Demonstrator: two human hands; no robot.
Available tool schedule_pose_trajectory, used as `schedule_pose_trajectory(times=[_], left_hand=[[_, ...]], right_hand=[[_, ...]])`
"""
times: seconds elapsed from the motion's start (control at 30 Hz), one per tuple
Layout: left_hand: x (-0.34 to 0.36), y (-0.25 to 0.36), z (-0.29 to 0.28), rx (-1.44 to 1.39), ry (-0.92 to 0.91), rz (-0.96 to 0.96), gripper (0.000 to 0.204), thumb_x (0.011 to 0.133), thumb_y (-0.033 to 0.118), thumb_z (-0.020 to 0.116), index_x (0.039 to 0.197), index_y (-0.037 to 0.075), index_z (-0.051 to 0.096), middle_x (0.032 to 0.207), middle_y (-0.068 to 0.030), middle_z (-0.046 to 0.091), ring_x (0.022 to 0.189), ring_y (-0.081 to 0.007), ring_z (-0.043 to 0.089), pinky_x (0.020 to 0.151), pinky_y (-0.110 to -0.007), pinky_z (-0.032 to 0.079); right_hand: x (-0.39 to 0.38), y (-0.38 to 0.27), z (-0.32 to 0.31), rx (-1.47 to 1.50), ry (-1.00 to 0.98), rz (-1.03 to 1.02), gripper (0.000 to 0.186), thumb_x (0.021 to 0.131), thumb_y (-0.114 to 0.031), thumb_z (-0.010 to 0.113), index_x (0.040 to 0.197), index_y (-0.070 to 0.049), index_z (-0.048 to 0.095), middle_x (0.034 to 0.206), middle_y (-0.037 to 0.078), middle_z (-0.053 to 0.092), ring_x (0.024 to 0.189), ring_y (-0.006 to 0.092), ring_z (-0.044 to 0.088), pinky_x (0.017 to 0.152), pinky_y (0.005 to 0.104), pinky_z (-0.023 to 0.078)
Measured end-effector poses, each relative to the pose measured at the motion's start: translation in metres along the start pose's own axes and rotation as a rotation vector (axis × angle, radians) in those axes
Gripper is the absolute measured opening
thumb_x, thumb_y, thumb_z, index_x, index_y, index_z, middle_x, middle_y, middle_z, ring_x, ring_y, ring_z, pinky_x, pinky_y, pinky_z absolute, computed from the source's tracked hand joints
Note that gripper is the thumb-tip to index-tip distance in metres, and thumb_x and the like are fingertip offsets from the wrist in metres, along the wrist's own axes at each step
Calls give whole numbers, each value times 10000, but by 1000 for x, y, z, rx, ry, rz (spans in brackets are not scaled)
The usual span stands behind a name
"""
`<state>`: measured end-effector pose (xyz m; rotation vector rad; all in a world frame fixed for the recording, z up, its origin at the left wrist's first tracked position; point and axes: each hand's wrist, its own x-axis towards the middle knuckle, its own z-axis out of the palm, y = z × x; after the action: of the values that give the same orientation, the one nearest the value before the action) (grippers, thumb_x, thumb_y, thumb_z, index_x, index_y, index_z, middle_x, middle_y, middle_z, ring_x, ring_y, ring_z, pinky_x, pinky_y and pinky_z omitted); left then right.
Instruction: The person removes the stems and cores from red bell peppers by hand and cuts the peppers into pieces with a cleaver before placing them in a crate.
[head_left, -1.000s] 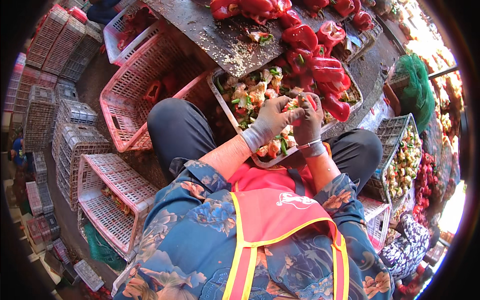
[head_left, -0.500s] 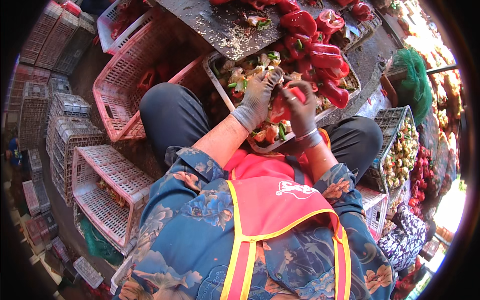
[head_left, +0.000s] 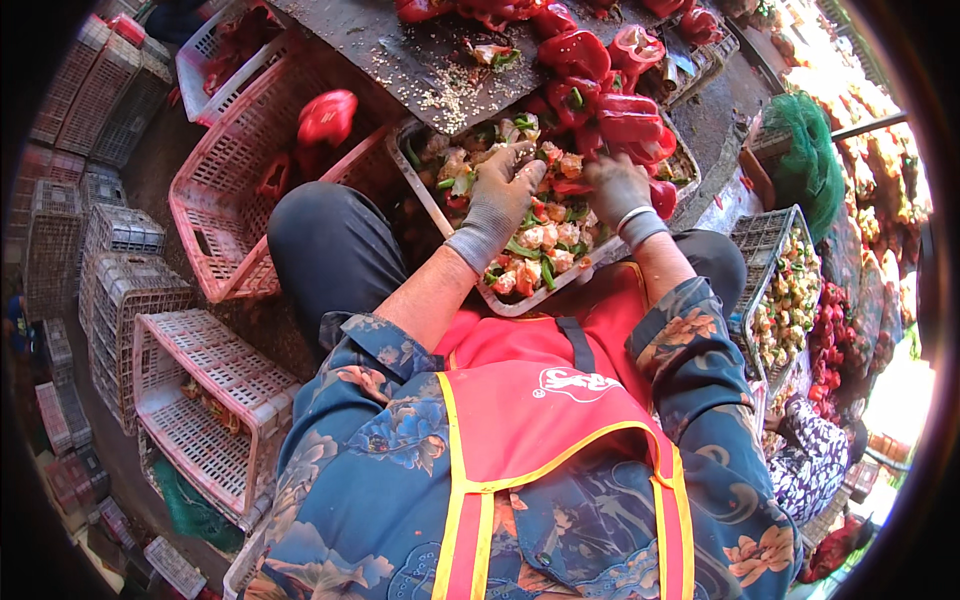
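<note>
My left hand (head_left: 503, 192), in a grey glove, is over the crate of pepper cores (head_left: 550, 240), its thumb apart from the fingers and nothing held. My right hand (head_left: 617, 188), also gloved, reaches to the near edge of the pile of red bell peppers (head_left: 629, 118). Its fingertips are blurred against the red, so any grip is hidden. A blurred red bell pepper (head_left: 327, 118) appears in mid-air over the pink crate (head_left: 215, 190) at the left. More red pieces lie inside that crate, in shadow.
A dark board (head_left: 400, 50) strewn with pale seeds juts over the core crate. Empty-looking pale crates (head_left: 200, 400) stand at the left, near stacked crates (head_left: 130, 310). At the right are another crate of cores (head_left: 785, 310), green netting (head_left: 810, 160) and a person (head_left: 810, 460).
The red pepper between my hands is gone from them, and a red pepper is now over the pink crate. My hands have moved apart, the right one to the pepper pile.
</note>
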<state>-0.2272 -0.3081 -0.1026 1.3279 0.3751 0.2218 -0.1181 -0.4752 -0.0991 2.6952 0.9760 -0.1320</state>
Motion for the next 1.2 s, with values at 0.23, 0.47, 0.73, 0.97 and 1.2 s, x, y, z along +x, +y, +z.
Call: schedule_pose_trajectory(times=[0.23, 0.47, 0.73, 0.97, 1.2], left_hand=[[-7, 11, -4, -173, -58, -160, 442, 928, 168, 665, 1320, 32, 514, 1109, -48, 637, 944, -111, 618, 729, -240, 521], [-1, 6, -13, -564, -244, -252, 246, 871, 147, 716, 1102, 104, 648, 942, -13, 684, 853, -133, 670, 650, -312, 602], [21, 87, -79, -1120, 137, 129, 216, 896, 339, 683, 1006, 159, 636, 962, -47, 704, 911, -217, 675, 818, -400, 556], [5, 26, -14, -355, 69, -119, 218, 917, 193, 681, 1071, 48, 629, 858, -30, 673, 707, -104, 642, 627, -235, 546], [28, -33, 9, 759, -321, 647, 557, 787, 150, 726, 1293, 26, 527, 1183, -174, 605, 1088, -355, 580, 930, -421, 463]], right_hand=[[7, 33, 4, 1060, 79, 10, 132, 875, -101, 595, 990, -88, 658, 979, 59, 693, 833, 246, 665, 769, 335, 521], [-6, 17, -29, 1822, 27, 4, 273, 949, -194, 626, 1155, -16, 613, 984, 34, 672, 821, 134, 654, 672, 284, 556], [29, 20, 12, 594, 92, 367, 498, 804, -334, 689, 1206, -66, 566, 1097, 244, 646, 1067, 405, 606, 920, 470, 465], [44, 28, 44, 731, 160, 164, 667, 682, -366, 791, 1217, -38, 563, 1141, 218, 646, 1059, 382, 616, 924, 441, 472], [36, 16, 62, 474, 250, 59, 536, 647, -363, 802, 1076, -98, 621, 1029, 145, 647, 988, 326, 627, 867, 432, 513]])
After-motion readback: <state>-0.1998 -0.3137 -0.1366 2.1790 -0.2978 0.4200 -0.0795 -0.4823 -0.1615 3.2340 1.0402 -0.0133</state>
